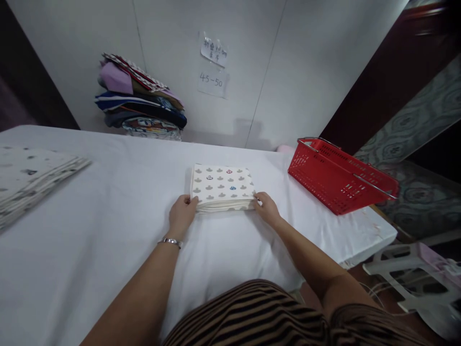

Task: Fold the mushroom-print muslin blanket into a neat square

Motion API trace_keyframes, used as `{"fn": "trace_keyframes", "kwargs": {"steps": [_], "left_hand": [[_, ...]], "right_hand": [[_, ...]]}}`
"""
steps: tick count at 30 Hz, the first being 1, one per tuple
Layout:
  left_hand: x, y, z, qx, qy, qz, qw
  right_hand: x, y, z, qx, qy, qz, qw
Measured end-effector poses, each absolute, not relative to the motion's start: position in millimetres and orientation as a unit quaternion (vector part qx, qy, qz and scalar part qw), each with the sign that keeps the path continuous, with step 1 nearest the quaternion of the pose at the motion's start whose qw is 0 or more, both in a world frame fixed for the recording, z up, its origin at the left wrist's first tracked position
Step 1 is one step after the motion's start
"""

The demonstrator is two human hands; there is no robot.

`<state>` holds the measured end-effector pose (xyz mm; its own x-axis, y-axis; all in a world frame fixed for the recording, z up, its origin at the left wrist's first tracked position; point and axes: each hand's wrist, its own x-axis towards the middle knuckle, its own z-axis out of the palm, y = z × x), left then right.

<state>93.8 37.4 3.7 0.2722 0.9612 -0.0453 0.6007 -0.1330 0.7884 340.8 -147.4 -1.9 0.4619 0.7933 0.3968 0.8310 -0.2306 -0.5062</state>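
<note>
A folded cream cloth point(221, 185) printed with small grey, red and blue shapes lies in the middle of the white table point(108, 216). My left hand point(182, 215) grips its near left corner, fingers curled on the edge. My right hand point(265, 207) pinches its near right corner. A silver bracelet sits on my left wrist.
A red plastic basket point(338, 180) stands at the table's right end. Folded pale cloths point(29, 175) lie at the left edge. A pile of coloured fabrics point(140, 101) rests against the white wall, under two paper notes point(213, 67). A white stool point(418, 274) stands on the floor, right.
</note>
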Motion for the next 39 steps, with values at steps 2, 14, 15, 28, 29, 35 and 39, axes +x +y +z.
{"fn": "trace_keyframes", "kwargs": {"steps": [2,14,15,28,29,35,39], "left_hand": [[93.5,37.4,3.3,0.711,0.546,0.252,0.364],[93.0,32.4,10.4,0.718,0.534,0.253,0.367],[93.2,31.7,10.7,0.721,0.532,0.252,0.366],[94.6,28.0,7.9,0.728,0.536,0.266,0.336],[95.0,26.0,8.2,0.734,0.529,0.287,0.314],[99.1,14.2,7.3,0.866,0.32,0.355,0.148],[99.4,16.8,1.2,0.903,0.261,0.306,0.153]], "right_hand": [[337.4,-143.1,-2.8,-0.794,-0.501,-0.031,0.341],[339.5,-129.6,-9.9,-0.77,-0.476,-0.041,0.422],[339.4,-130.9,-9.0,-0.768,-0.471,-0.049,0.431],[330.9,-141.0,-6.0,-0.799,-0.473,-0.039,0.369],[330.5,-141.6,-5.4,-0.804,-0.474,-0.038,0.356],[331.8,-144.3,1.4,-0.815,-0.512,-0.082,0.259],[336.1,-142.4,5.3,-0.79,-0.564,-0.126,0.205]]}}
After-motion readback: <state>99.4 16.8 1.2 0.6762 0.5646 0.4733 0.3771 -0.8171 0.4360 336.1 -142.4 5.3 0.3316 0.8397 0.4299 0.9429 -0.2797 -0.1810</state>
